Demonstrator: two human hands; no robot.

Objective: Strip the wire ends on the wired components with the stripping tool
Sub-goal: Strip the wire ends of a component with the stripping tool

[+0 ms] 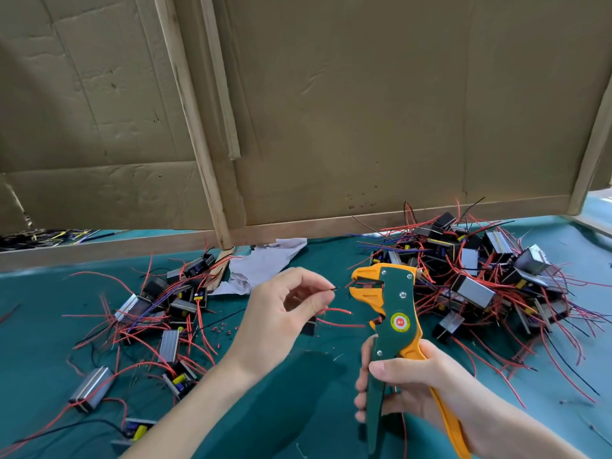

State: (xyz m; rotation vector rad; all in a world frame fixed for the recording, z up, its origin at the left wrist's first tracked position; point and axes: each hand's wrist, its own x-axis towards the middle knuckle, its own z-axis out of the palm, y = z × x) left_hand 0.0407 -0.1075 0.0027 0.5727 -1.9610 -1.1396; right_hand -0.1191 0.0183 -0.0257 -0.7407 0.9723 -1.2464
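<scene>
Between the hands: black wire end [332,289], pinched by the left hand [281,313], its tip just short of the stripping tool [387,303] head. Right hand [410,382] grips the tool handles. Wired components [159,313] lie outside the left hand; larger heap [480,276] lies beyond the right.

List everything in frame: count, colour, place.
stripping tool: one, green and orange, right of centre, held upright
black wire: one, black, pinched at centre, tip near the tool's mouth
red wires: two, red, just below the black wire
right pile of parts: many, black and silver with red wires, table right
left group of parts: many, same colours, table left
red scraps: several, red, on the cloth
paper: one, white, crumpled, back centre
cloth: one, teal, covers the table
cardboard: several sheets, brown, behind the table
wood strip: one, pale, leaning on the cardboard
left hand: centre, pinches black wire
right hand: bottom right, grips tool handles
</scene>
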